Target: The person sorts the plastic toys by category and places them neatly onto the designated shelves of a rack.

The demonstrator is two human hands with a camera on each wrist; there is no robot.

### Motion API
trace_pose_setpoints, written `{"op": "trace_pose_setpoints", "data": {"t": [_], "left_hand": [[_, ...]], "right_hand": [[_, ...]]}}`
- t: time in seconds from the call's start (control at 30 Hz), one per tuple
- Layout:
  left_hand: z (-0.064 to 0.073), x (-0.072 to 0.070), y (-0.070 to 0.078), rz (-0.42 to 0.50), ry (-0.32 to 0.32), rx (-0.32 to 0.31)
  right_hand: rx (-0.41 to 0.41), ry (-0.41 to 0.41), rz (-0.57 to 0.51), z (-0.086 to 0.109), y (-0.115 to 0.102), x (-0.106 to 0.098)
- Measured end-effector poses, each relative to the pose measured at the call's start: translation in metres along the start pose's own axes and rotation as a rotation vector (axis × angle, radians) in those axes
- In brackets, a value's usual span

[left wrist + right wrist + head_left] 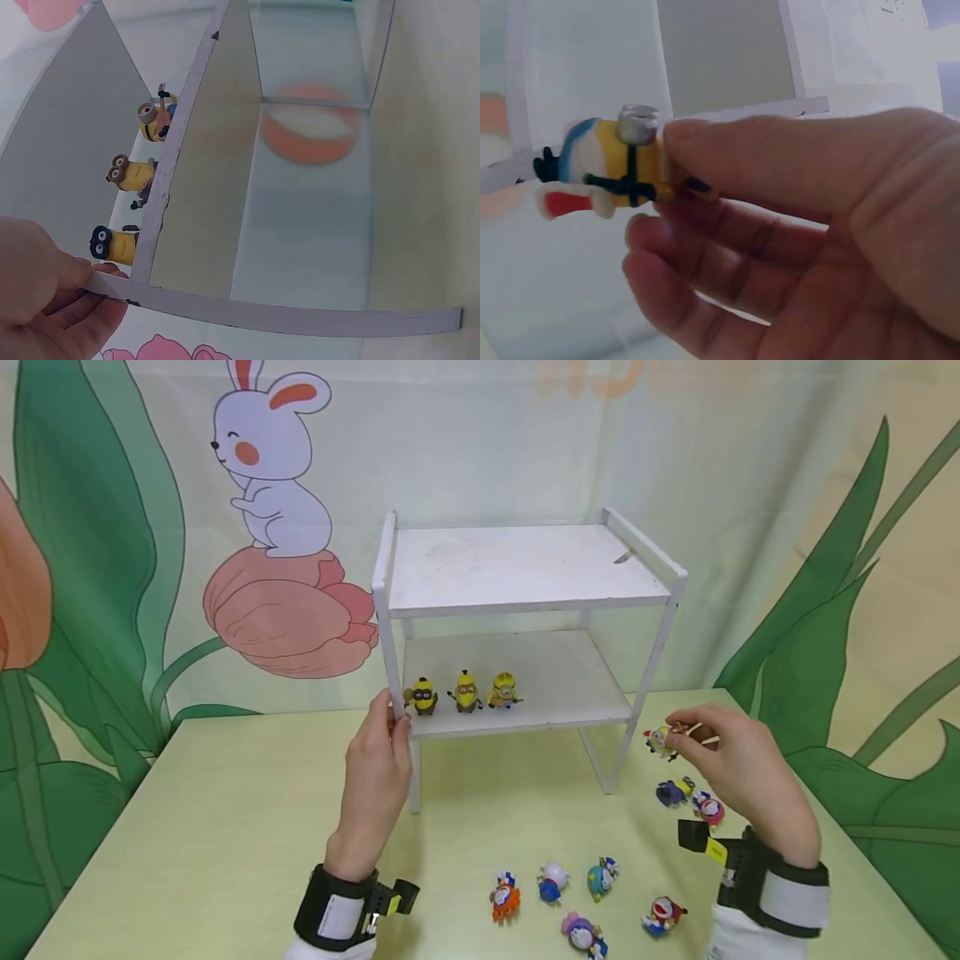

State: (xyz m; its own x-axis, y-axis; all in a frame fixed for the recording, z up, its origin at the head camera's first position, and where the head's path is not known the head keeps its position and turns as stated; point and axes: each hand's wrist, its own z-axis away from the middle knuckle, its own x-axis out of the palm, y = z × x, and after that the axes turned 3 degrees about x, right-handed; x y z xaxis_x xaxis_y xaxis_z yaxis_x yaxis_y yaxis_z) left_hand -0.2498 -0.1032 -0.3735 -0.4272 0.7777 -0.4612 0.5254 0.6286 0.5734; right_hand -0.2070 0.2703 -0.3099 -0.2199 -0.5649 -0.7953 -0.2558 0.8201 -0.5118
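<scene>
My left hand grips the front left leg of a small white two-tier shelf; in the left wrist view thumb and fingers close around the leg. Beside that hand, three yellow Minion figurines stand in a row on the lower tier: a left one, a middle one and a right one. To the right of the shelf, my right hand pinches another Minion figurine between thumb and fingers, above the table. It lies sideways, with a silver goggle and a red-and-white part showing.
Below the right hand lie a dark blue and yellow figurine and a pink one. Several more lie toward the front, among them an orange one and a red one. A printed cloth hangs behind the yellow-green table.
</scene>
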Motion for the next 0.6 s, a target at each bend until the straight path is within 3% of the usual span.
{"op": "trace_pose_setpoints", "data": {"t": [0.33,0.6], "left_hand": [[0.005,-0.001,-0.002,0.006,0.004,-0.014],[0.001,0.0,0.001,0.006,0.002,0.0]], "right_hand": [[-0.147,0.08,-0.044,-0.01,-0.015,0.009],[-0.191,0.143,-0.089,-0.025,-0.023,0.015]]}}
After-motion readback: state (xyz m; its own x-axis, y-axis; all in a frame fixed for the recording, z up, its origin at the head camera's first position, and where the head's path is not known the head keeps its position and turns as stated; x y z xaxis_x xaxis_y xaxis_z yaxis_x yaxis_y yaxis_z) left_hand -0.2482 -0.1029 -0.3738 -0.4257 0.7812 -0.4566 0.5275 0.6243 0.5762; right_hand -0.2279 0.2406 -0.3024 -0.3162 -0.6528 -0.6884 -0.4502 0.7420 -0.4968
